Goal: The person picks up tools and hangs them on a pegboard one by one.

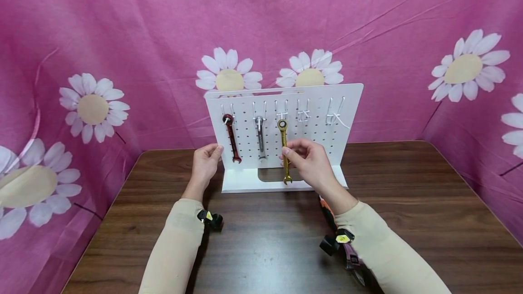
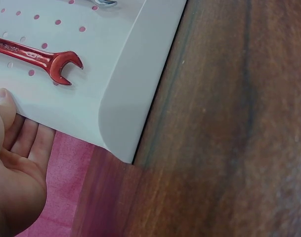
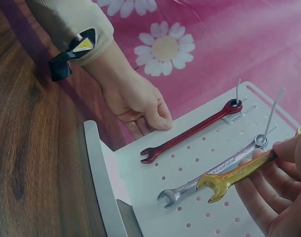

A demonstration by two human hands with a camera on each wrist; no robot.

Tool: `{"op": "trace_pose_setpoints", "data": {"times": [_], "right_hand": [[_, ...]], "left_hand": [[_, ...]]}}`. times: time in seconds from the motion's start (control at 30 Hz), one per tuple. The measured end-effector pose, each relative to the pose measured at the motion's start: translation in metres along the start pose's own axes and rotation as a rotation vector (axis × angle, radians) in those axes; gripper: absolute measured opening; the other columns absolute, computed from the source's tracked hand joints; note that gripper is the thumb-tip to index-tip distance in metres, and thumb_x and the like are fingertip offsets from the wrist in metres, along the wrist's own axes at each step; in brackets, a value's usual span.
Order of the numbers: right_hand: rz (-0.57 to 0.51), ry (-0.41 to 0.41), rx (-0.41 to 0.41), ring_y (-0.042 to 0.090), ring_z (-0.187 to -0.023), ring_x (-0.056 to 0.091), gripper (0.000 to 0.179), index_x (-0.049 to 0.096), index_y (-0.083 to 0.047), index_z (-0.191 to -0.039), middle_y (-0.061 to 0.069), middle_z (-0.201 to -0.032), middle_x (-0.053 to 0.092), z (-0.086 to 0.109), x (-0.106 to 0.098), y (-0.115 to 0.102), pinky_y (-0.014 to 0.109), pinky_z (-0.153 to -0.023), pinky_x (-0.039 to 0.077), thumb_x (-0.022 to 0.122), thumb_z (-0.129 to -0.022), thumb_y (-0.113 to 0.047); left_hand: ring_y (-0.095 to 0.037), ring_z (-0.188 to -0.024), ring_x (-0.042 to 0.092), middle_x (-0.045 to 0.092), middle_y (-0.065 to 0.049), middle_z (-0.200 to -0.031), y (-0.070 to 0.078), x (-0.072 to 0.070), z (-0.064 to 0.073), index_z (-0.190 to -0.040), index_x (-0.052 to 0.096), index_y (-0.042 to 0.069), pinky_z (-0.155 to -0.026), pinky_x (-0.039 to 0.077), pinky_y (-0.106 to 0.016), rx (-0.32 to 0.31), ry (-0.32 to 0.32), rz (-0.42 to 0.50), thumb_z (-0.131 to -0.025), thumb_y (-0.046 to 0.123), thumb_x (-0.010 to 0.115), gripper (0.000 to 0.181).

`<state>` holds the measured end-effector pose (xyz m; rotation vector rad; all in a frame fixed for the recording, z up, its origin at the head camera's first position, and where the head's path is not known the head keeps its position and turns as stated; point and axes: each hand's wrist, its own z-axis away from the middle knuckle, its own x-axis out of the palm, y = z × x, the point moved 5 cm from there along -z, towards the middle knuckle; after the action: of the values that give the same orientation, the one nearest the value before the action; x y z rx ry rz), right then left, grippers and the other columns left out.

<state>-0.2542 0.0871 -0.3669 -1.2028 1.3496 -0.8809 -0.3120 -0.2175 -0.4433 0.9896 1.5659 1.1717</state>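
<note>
A white pegboard (image 1: pixel 347 103) stands upright on its base on the table. My left hand (image 1: pixel 205 164) pinches its left edge, thumb (image 2: pixel 6 106) on the front and fingers behind. In my right hand (image 1: pixel 309 160), thumb and fingers hold a gold combination wrench (image 3: pixel 239 174) by its shank, in front of the board. Its ring end points up, near the middle hook, and its open jaw hangs down. A red wrench (image 1: pixel 232 139) hangs from the leftmost hook by its ring. Beside it hangs a silver wrench (image 1: pixel 260 135) on the second hook.
Further right on the board are white wire hooks (image 1: pixel 303 115) bearing no tools. Under my right forearm, partly hidden, lie an orange and black tool handle (image 1: pixel 327 212) and a purple item (image 1: pixel 352 257) on the brown table (image 1: pixel 261 235). A pink flowered cloth (image 1: pixel 163 58) hangs behind.
</note>
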Motion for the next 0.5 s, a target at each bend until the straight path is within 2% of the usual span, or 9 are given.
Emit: {"op": "trace_pose_setpoints", "data": {"times": [0.2,0.33,0.5], "right_hand": [[-0.046,0.021,0.004,0.012,-0.079,0.076,0.018,0.071,0.007,-0.114,0.021,-0.099,0.080,-0.003,0.002,0.004,0.028,-0.076,0.066,0.069,-0.106,-0.009],[-0.086,0.031,0.026,0.018,-0.080,0.078,0.020,0.069,0.011,-0.117,0.020,-0.098,0.080,-0.006,0.002,0.007,0.026,-0.074,0.066,0.068,-0.106,-0.007],[-0.124,0.047,0.061,0.009,-0.078,0.075,0.024,0.069,0.013,-0.119,0.010,-0.093,0.081,-0.013,0.001,0.014,0.024,-0.074,0.065,0.068,-0.106,-0.007]], "left_hand": [[0.001,-0.084,0.068,0.081,-0.020,-0.105,0.000,0.000,-0.001,-0.121,0.075,-0.012,-0.078,0.059,-0.012,-0.010,-0.008,-0.001,-0.107,0.006,0.066,0.024],[-0.001,-0.085,0.068,0.081,-0.019,-0.105,0.000,0.000,0.000,-0.120,0.076,-0.010,-0.079,0.059,-0.013,-0.018,-0.005,-0.012,-0.108,0.008,0.066,0.024],[-0.005,-0.089,0.068,0.080,-0.019,-0.107,0.000,-0.001,0.000,-0.121,0.076,-0.008,-0.080,0.058,-0.013,-0.029,-0.006,-0.028,-0.108,0.011,0.066,0.025]]}}
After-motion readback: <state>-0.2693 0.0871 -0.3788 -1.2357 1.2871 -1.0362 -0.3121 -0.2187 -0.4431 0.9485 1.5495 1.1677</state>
